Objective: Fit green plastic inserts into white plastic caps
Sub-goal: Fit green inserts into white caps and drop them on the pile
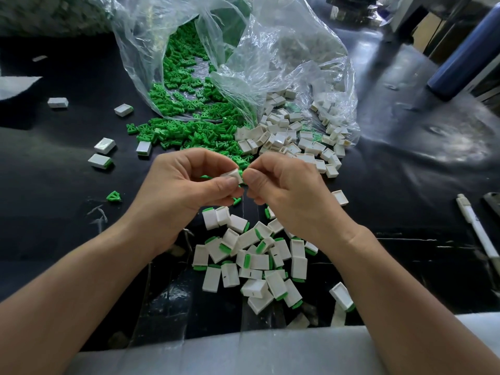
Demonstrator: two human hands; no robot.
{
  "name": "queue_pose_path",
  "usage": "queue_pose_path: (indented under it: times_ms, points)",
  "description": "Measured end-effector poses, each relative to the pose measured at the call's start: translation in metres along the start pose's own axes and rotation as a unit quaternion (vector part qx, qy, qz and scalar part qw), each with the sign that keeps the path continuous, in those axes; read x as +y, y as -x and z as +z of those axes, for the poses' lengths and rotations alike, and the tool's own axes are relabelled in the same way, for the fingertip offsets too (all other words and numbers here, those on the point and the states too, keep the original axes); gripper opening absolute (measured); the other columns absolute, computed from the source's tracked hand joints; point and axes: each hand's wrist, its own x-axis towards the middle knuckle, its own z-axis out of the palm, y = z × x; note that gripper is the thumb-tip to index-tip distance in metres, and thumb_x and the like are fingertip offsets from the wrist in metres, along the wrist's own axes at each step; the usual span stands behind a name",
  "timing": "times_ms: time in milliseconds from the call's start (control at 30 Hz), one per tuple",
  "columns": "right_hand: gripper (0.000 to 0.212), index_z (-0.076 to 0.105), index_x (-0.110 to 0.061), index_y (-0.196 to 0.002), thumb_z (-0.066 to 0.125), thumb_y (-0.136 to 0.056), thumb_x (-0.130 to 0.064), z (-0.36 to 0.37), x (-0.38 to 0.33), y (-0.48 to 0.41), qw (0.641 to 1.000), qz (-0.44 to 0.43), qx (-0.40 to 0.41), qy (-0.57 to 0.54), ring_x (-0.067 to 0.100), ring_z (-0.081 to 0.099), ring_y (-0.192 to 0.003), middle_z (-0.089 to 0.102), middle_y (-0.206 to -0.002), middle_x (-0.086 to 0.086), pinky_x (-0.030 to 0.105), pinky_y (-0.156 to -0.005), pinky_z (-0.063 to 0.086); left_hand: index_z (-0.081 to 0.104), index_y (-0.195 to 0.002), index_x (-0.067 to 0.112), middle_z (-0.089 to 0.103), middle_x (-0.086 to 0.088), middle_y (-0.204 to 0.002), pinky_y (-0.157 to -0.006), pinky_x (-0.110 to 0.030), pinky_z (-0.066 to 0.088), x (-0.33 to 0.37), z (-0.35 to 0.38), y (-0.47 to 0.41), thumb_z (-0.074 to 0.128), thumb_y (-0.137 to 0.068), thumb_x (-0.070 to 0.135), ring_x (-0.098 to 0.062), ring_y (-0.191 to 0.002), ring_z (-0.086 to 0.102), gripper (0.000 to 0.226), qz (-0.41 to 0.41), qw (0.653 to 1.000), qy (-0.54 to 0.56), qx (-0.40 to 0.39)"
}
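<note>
Both hands on one white cap (232, 176), above mid tabletop (54, 212)
L hand (186, 190) pinches cap; R hand (286, 196) fingers curled, pinching its end; green inserts (184, 131) spill from bag (270, 50) twd far edge

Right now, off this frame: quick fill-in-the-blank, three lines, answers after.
The cap pinched in the left hand is ____ in colour.
The loose inserts spilling from the clear bag are ____.
The pen lies to the ____ of the right hand.
Missing: white; green; right.
</note>
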Motion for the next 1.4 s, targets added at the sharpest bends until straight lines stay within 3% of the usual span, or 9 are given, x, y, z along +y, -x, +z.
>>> queue_pose_path:
  times_ms: [400,500,667,767,833,933,1000,1167,1400]
  points:
    - [0.018,0.060,-0.006,-0.079,0.053,-0.091,-0.017,-0.008,-0.005,0.003,0.988,-0.067,-0.062,0.126,0.024,0.053,-0.068,0.060,-0.069,0.007,0.039,-0.066,0.041,0.066,-0.088,0.023,0.071,-0.004,-0.066,-0.060,-0.024,0.057,0.001,-0.003,0.003,0.074,-0.050,0.014,-0.013,-0.057,0.065,0.040,0.018,0.998,-0.054,0.009]
    - [0.019,0.049,-0.014,-0.074,0.051,-0.092,-0.019,-0.006,-0.006,0.003,0.980,-0.081,-0.070,0.170,0.018,0.043,-0.066,0.045,-0.061,-0.008,0.034,-0.063,0.033,0.064,-0.092,0.026,0.071,-0.002,-0.065,-0.056,-0.018,0.054,0.001,-0.004,0.005,0.075,-0.051,0.015,-0.009,-0.054,0.065,0.044,0.032,0.996,-0.086,0.001]
    - [0.020,0.040,-0.021,-0.076,0.049,-0.093,-0.019,-0.002,-0.007,0.005,0.959,-0.122,-0.104,0.235,0.014,0.036,-0.066,0.031,-0.061,-0.013,0.028,-0.061,0.023,0.061,-0.097,0.031,0.071,0.001,-0.066,-0.060,-0.020,0.056,0.001,-0.004,0.008,0.076,-0.056,0.012,-0.007,-0.057,0.066,0.047,0.044,0.989,-0.137,-0.022]
    - [0.019,0.051,-0.014,-0.072,0.054,-0.091,-0.018,-0.003,-0.005,0.004,0.976,-0.125,-0.070,0.165,0.017,0.040,-0.061,0.041,-0.058,-0.012,0.034,-0.058,0.030,0.062,-0.097,0.028,0.071,-0.001,-0.066,-0.056,-0.018,0.054,0.002,-0.005,0.007,0.074,-0.052,0.014,-0.009,-0.057,0.066,0.049,0.041,0.995,-0.092,-0.013]
    - [0.024,0.057,-0.006,-0.072,0.057,-0.090,-0.022,-0.005,-0.004,0.002,0.994,-0.088,-0.044,0.055,0.026,0.048,-0.060,0.052,-0.059,0.005,0.038,-0.057,0.041,0.063,-0.097,0.024,0.071,-0.004,-0.067,-0.057,-0.021,0.055,0.004,-0.005,0.005,0.075,-0.051,0.015,-0.012,-0.058,0.067,0.049,0.030,0.999,-0.035,-0.006]
    - [0.050,0.060,-0.005,-0.069,0.045,-0.078,-0.052,-0.009,-0.002,0.000,0.995,0.014,-0.045,-0.088,0.020,0.055,-0.055,0.057,-0.058,0.003,0.031,-0.054,0.048,0.063,-0.096,0.020,0.070,0.000,-0.065,-0.057,-0.020,0.055,0.004,-0.003,0.003,0.074,-0.046,0.021,-0.011,-0.060,0.067,0.052,0.014,0.999,0.032,-0.005]
    - [0.054,0.061,-0.010,-0.070,0.037,-0.071,-0.059,-0.009,-0.002,0.000,0.980,0.084,-0.074,-0.163,0.010,0.056,-0.055,0.061,-0.060,-0.002,0.019,-0.052,0.047,0.063,-0.095,0.019,0.070,0.003,-0.064,-0.057,-0.018,0.053,0.004,-0.001,0.003,0.072,-0.047,0.018,-0.007,-0.059,0.065,0.049,0.016,0.999,0.044,-0.011]
    - [0.056,0.060,-0.007,-0.076,0.035,-0.072,-0.057,0.001,-0.009,0.000,0.900,0.163,-0.197,-0.353,0.012,0.056,-0.056,0.064,-0.065,0.002,0.019,-0.051,0.043,0.062,-0.096,0.015,0.070,0.000,-0.065,-0.051,-0.021,0.052,0.004,0.002,0.006,0.070,-0.052,0.013,-0.011,-0.053,0.062,0.045,0.019,0.996,0.082,-0.033]
    - [0.044,0.050,-0.008,-0.071,0.033,-0.093,-0.043,0.008,-0.015,0.001,0.867,0.211,-0.153,-0.424,0.009,0.041,-0.045,0.049,-0.054,0.001,0.016,-0.043,0.036,0.059,-0.100,0.012,0.069,-0.002,-0.064,-0.053,-0.024,0.054,0.003,0.004,0.007,0.067,-0.057,0.007,-0.015,-0.049,0.062,0.044,0.044,0.995,0.081,-0.025]
